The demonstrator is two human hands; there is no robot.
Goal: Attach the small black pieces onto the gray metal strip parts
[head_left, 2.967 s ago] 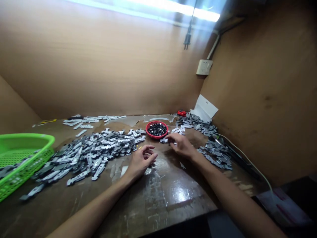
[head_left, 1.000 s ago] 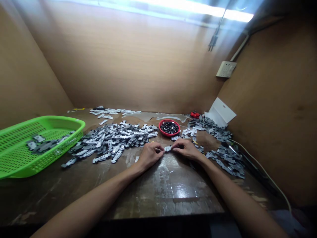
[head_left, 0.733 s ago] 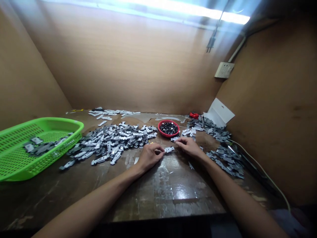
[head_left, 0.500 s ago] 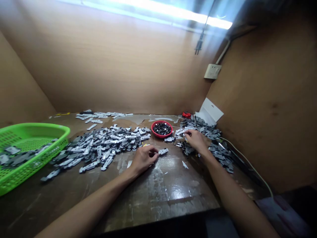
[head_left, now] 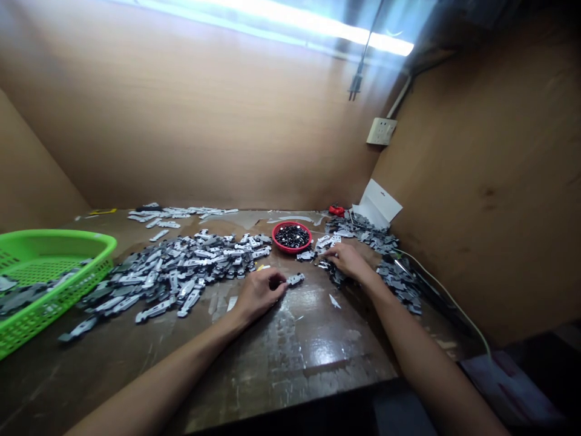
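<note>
My left hand [head_left: 259,290] rests on the worn wooden table [head_left: 290,357], fingers pinched on one end of a small grey metal piece [head_left: 295,279]. My right hand [head_left: 342,260] reaches to the right of it, fingers curled down onto loose grey pieces [head_left: 325,242] beside a red bowl [head_left: 291,237] of small black parts. What the right fingers hold, if anything, is hidden. A big heap of grey metal pieces [head_left: 181,269] lies left of my left hand.
A green plastic basket [head_left: 45,272] with some grey pieces stands at the far left. More grey pieces [head_left: 399,278] lie along the right wall, by a white cable [head_left: 447,300] and a white card [head_left: 376,203]. A row of pieces [head_left: 177,213] lies at the back.
Both hands held the small piece together a second ago. My right hand let go and moved right to the loose pieces near the red bowl; my left hand kept the piece.
</note>
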